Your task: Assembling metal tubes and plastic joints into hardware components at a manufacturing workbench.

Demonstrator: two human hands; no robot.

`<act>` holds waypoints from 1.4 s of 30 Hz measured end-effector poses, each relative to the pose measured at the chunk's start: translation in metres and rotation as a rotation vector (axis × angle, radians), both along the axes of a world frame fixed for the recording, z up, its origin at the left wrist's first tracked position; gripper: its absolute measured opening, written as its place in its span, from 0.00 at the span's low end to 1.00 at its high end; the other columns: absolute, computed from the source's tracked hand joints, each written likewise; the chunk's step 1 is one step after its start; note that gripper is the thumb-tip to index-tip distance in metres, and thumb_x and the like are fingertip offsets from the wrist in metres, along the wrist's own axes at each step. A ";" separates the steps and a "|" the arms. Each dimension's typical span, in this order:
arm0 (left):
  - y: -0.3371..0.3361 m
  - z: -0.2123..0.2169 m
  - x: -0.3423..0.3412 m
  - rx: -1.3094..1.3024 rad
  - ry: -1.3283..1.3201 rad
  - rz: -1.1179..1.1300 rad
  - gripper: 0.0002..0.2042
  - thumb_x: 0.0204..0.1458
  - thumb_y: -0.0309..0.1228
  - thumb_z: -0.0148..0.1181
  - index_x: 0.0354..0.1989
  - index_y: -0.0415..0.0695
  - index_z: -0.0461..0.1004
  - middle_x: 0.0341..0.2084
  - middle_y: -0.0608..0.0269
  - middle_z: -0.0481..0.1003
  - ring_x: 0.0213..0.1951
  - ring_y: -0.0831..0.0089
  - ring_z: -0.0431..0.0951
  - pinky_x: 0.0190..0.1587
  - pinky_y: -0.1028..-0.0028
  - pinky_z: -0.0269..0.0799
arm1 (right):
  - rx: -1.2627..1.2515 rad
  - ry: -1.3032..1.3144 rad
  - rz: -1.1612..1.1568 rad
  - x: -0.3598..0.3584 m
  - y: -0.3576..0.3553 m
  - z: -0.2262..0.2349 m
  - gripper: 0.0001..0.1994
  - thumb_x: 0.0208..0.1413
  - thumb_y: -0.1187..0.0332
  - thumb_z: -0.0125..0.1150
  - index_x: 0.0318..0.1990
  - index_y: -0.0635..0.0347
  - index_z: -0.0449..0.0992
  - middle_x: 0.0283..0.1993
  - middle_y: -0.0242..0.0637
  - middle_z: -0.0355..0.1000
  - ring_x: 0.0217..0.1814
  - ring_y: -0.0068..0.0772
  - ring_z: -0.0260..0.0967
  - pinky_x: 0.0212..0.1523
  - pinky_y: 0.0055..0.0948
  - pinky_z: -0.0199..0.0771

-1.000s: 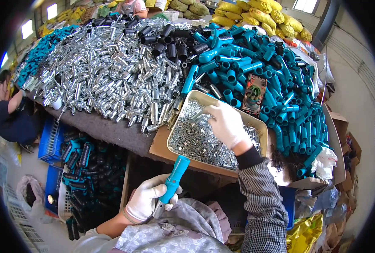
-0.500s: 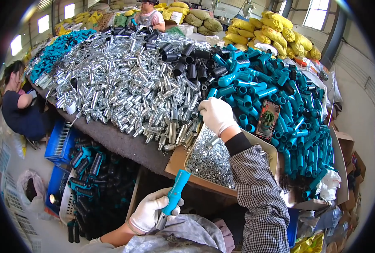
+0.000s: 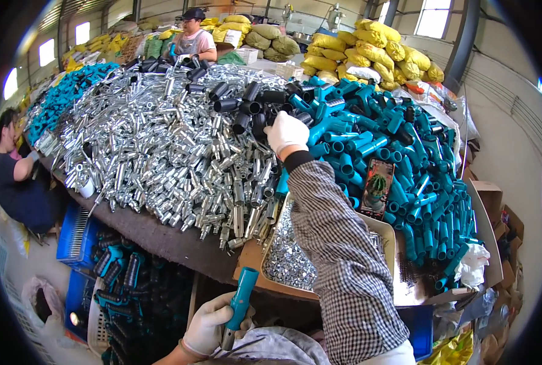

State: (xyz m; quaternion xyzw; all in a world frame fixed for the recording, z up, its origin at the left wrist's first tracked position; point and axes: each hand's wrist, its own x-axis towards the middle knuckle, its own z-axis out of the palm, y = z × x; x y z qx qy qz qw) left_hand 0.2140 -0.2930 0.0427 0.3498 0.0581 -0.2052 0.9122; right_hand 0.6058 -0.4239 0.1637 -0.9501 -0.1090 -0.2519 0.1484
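Observation:
My left hand [image 3: 209,325], in a white glove, is closed round a teal plastic tube-shaped handle [image 3: 244,295] with a silver metal fitting [image 3: 227,339] at its lower end. It holds the piece tilted, low in front of me. My right hand [image 3: 287,134], also gloved, reaches far across the table to the black plastic sleeves [image 3: 241,121], between the metal and the teal heaps. Its fingers are curled against the sleeves, and whatever is in them is hidden. Silver metal fittings [image 3: 161,146] form a big heap to the left; teal handles [image 3: 368,143] are piled to the right.
Below my right forearm is a tray [image 3: 391,243] of small metal pieces. A phone [image 3: 377,188] lies on the teal handles. Blue crates [image 3: 79,234] and black-and-teal parts [image 3: 131,286] stand under the table. One person [image 3: 21,164] sits at left, another [image 3: 195,39] is across the heap.
My right hand has moved forward and left, from the near edge of the teal pile to the black sleeves. The left hand keeps the teal handle, slightly lower and more upright.

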 end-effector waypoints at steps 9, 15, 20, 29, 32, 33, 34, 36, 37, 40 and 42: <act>-0.006 0.013 -0.001 0.110 -0.018 -0.009 0.25 0.59 0.29 0.56 0.63 0.28 0.63 0.45 0.47 0.76 0.38 0.68 0.79 0.38 0.73 0.77 | 0.972 0.505 0.488 -0.145 -0.066 0.018 0.28 0.54 0.60 0.62 0.58 0.69 0.69 0.39 0.40 0.74 0.36 0.29 0.73 0.40 0.28 0.73; -0.044 0.017 -0.002 0.207 -0.166 -0.214 0.32 0.57 0.40 0.63 0.62 0.26 0.63 0.41 0.51 0.76 0.36 0.70 0.78 0.37 0.73 0.78 | 1.260 0.651 0.395 -0.330 -0.126 -0.034 0.34 0.56 0.73 0.58 0.71 0.62 0.55 0.55 0.40 0.68 0.53 0.27 0.67 0.57 0.28 0.70; -0.069 0.016 -0.011 0.281 -0.189 -0.316 0.28 0.59 0.37 0.60 0.61 0.28 0.67 0.36 0.60 0.76 0.34 0.76 0.77 0.36 0.78 0.76 | 1.322 0.584 0.302 -0.372 -0.158 -0.059 0.32 0.56 0.77 0.59 0.69 0.63 0.58 0.53 0.36 0.68 0.52 0.24 0.68 0.57 0.26 0.70; -0.093 0.005 -0.017 0.191 -0.119 -0.426 0.30 0.60 0.41 0.61 0.63 0.29 0.65 0.35 0.56 0.76 0.34 0.75 0.77 0.34 0.79 0.72 | 0.874 0.370 0.297 -0.417 -0.166 -0.098 0.29 0.53 0.67 0.67 0.62 0.65 0.67 0.49 0.50 0.75 0.51 0.48 0.75 0.54 0.36 0.75; -0.102 0.017 -0.012 0.458 -0.268 -0.463 0.32 0.59 0.41 0.63 0.66 0.31 0.62 0.34 0.57 0.78 0.29 0.77 0.75 0.33 0.79 0.70 | 0.573 0.124 0.275 -0.421 -0.181 -0.097 0.26 0.49 0.69 0.67 0.57 0.67 0.70 0.46 0.49 0.74 0.47 0.48 0.75 0.50 0.36 0.75; -0.107 0.013 -0.011 0.607 -0.373 -0.421 0.36 0.58 0.44 0.65 0.68 0.34 0.60 0.35 0.54 0.78 0.31 0.74 0.77 0.37 0.75 0.73 | 0.530 0.046 0.265 -0.422 -0.183 -0.097 0.24 0.47 0.68 0.69 0.52 0.66 0.73 0.44 0.49 0.74 0.44 0.52 0.74 0.46 0.38 0.75; -0.110 0.015 -0.010 0.791 -0.555 -0.403 0.37 0.57 0.45 0.66 0.69 0.35 0.60 0.37 0.52 0.79 0.35 0.71 0.80 0.40 0.73 0.75 | 0.474 0.039 0.275 -0.424 -0.186 -0.095 0.24 0.47 0.68 0.70 0.52 0.66 0.73 0.44 0.49 0.74 0.43 0.52 0.74 0.46 0.39 0.75; -0.121 0.014 -0.003 0.917 -0.864 -0.338 0.39 0.53 0.47 0.69 0.69 0.39 0.61 0.45 0.47 0.80 0.48 0.62 0.83 0.51 0.68 0.75 | 0.416 0.026 0.303 -0.426 -0.190 -0.087 0.23 0.45 0.67 0.71 0.50 0.64 0.74 0.42 0.47 0.75 0.42 0.51 0.74 0.42 0.40 0.75; -0.123 0.015 -0.003 0.912 -0.842 -0.397 0.37 0.53 0.47 0.69 0.67 0.41 0.63 0.47 0.47 0.79 0.50 0.61 0.82 0.51 0.69 0.75 | 0.434 0.079 0.329 -0.427 -0.196 -0.085 0.22 0.46 0.68 0.71 0.49 0.64 0.74 0.41 0.47 0.75 0.41 0.51 0.74 0.42 0.40 0.76; -0.129 0.026 -0.004 0.952 -0.809 -0.475 0.32 0.52 0.45 0.70 0.63 0.43 0.68 0.46 0.47 0.80 0.49 0.58 0.83 0.50 0.68 0.76 | 0.528 0.247 0.531 -0.413 -0.240 -0.077 0.10 0.53 0.72 0.62 0.42 0.63 0.78 0.37 0.45 0.75 0.37 0.48 0.75 0.42 0.38 0.76; -0.130 0.024 -0.006 1.059 -0.888 -0.450 0.30 0.52 0.43 0.71 0.61 0.44 0.70 0.43 0.48 0.80 0.46 0.57 0.84 0.47 0.67 0.77 | 0.414 0.086 0.292 -0.394 -0.276 -0.075 0.07 0.53 0.77 0.57 0.38 0.62 0.79 0.36 0.43 0.76 0.38 0.48 0.75 0.42 0.36 0.76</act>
